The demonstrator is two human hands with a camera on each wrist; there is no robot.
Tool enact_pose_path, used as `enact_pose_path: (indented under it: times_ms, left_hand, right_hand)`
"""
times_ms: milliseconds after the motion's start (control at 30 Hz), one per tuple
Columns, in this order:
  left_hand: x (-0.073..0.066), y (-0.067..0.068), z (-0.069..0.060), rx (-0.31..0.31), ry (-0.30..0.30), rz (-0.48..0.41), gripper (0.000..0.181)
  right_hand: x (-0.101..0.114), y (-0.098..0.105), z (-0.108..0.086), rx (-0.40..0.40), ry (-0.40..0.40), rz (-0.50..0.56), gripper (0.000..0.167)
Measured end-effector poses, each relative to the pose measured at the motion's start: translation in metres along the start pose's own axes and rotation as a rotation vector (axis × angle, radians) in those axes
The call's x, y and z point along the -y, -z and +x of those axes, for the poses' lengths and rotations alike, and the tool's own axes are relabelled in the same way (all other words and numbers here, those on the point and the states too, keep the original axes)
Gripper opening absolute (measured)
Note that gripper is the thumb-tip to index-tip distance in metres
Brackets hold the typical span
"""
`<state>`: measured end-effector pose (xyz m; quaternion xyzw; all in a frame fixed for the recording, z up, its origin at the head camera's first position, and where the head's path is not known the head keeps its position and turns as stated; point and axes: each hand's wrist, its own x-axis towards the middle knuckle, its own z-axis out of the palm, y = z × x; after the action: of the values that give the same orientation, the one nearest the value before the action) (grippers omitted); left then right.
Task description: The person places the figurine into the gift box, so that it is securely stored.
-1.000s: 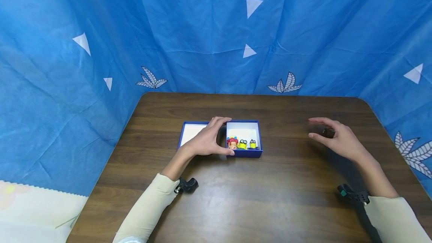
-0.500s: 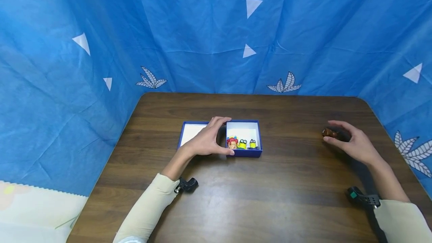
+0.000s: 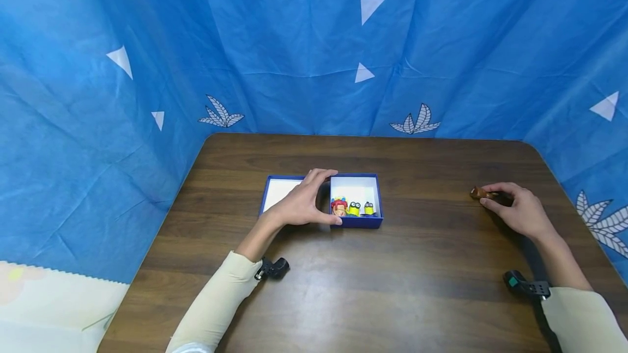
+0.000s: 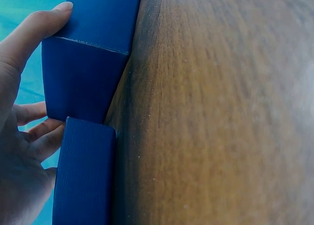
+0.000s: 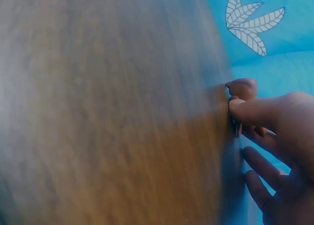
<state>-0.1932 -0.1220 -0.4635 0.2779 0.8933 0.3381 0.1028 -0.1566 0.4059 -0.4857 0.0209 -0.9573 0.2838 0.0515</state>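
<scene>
My left hand (image 3: 300, 204) holds the near-left part of a blue box (image 3: 360, 223) with a white inside, thumb on its front wall and fingers at the back. In the box lie a red-and-yellow toy figure (image 3: 339, 207) and two yellow goggle-eyed minion figures (image 3: 354, 210). Far to the right, my right hand (image 3: 524, 212) pinches a small glossy brown figurine (image 3: 477, 193) between thumb and fingers, low at the table. The right wrist view shows the thumb across this figurine (image 5: 244, 88), its lower part mostly hidden.
A second blue-edged white tray or lid (image 3: 278, 192) lies left of the box, partly under my left hand. Both stand on a brown wooden table (image 3: 392, 287). A blue patterned cloth (image 3: 304, 42) hangs behind and at both sides.
My right hand has moved right and slightly down to the brown figurine, and its thumb and fingers have closed on it. The left hand and the box have stayed put.
</scene>
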Motion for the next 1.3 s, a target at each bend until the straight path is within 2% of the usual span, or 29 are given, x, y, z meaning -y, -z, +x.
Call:
enact_pose_path:
  times_ms: [300, 767, 900, 1067, 1300]
  left_hand:
    - [-0.001, 0.001, 0.000, 0.003, 0.004, -0.006, 0.120]
    - [-0.001, 0.000, 0.000, 0.008, 0.010, -0.009, 0.121]
    - [-0.002, 0.001, 0.000, 0.008, 0.010, -0.013, 0.122]
    - [-0.002, 0.001, 0.001, 0.009, 0.014, -0.015, 0.122]
    - [-0.002, 0.001, -0.001, 0.007, 0.006, -0.016, 0.121]
  right_hand:
    - [0.002, 0.001, 0.001, -0.017, -0.012, -0.009, 0.033]
    - [0.023, 0.005, 0.004, -0.036, -0.090, 0.037, 0.043]
    - [0.030, 0.006, 0.003, -0.055, -0.083, 0.105, 0.044]
    - [0.039, 0.006, 0.002, -0.084, -0.021, 0.217, 0.040]
    - [0.045, 0.006, 0.003, -0.121, -0.008, 0.262, 0.037]
